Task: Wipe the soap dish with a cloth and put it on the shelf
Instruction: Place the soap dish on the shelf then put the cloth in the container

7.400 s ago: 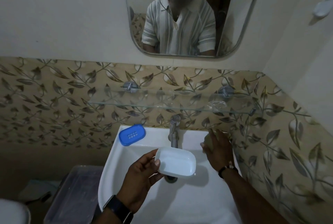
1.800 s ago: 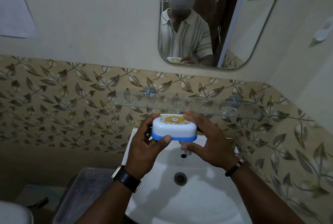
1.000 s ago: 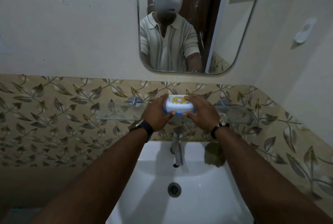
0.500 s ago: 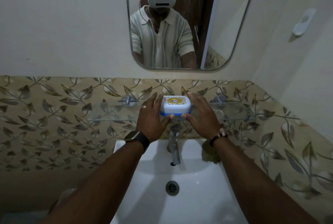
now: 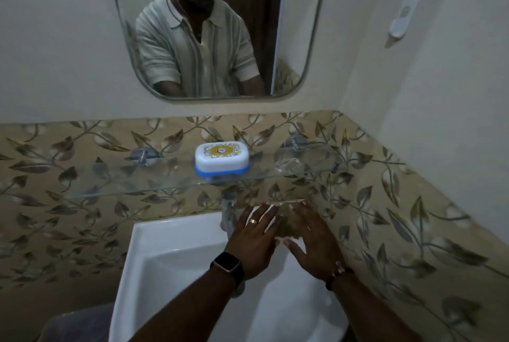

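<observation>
The soap dish (image 5: 222,162), white lid with a yellow emblem over a blue base, stands closed on the glass shelf (image 5: 115,184) near its middle, with nothing touching it. Below the shelf, over the back right of the basin, my left hand (image 5: 253,237) and my right hand (image 5: 309,239) hover side by side with fingers spread, holding nothing. Between and under them a greenish cloth (image 5: 289,227) lies on the basin's rim, partly hidden by the hands.
A white washbasin (image 5: 165,272) fills the lower middle, with a chrome tap (image 5: 228,212) just left of my hands. A mirror (image 5: 214,25) hangs above the shelf. Leaf-patterned tiles cover the wall. A white hook (image 5: 402,16) sits on the right wall.
Both hands let go of the soap dish, which now rests on the shelf, and dropped down to the basin's back right near the cloth.
</observation>
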Demonstrator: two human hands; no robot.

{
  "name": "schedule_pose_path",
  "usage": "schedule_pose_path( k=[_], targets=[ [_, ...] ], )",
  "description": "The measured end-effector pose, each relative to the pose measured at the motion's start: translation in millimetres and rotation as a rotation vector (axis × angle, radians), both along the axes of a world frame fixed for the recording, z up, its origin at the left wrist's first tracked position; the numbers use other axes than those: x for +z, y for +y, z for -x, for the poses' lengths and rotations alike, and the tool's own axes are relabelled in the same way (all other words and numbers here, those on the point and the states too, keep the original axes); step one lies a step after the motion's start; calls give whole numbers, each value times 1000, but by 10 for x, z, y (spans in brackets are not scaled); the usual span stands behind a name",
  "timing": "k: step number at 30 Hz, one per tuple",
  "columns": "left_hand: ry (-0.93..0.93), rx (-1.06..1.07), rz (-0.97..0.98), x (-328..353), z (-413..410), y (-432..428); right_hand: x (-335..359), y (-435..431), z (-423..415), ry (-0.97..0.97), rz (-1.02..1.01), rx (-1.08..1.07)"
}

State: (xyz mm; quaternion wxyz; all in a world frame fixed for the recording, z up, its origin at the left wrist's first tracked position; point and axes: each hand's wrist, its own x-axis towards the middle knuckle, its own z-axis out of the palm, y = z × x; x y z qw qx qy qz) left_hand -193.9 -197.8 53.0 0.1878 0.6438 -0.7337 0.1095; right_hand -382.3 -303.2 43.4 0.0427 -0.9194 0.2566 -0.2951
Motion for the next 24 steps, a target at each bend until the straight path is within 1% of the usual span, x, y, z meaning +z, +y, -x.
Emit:
schedule_pose_path(
  k=[2,4,7,11,12,15,16,19,24],
  targets=[
    [-21,25,-124,-61,16,-111,-72,-59,41,60,-32,-62],
    [-54,8,-194,-146,39,-223,-139,-129,49,141,-57,-110],
    [-64,-21,-265,-303,122,-413,-251,-249,37,268,-103,-143],
    [-36,10,-322,-425,233,-726,-445,-442,5,440,-178,-200],
    [-29,25,-356,-430,246,-780,-497,-479,-2,501,-206,-206],
    [21,82,-463,-506,299,-892,-681,-518,10,670,-381,-209],
    [22,101,-475,-535,318,-904,-700,-504,5,669,-415,-216],
    [29,150,-467,-594,356,-968,-670,-499,-12,579,-447,-224],
    [45,170,-450,-577,345,-1199,-697,-584,-51,549,-340,-241]
  ],
)
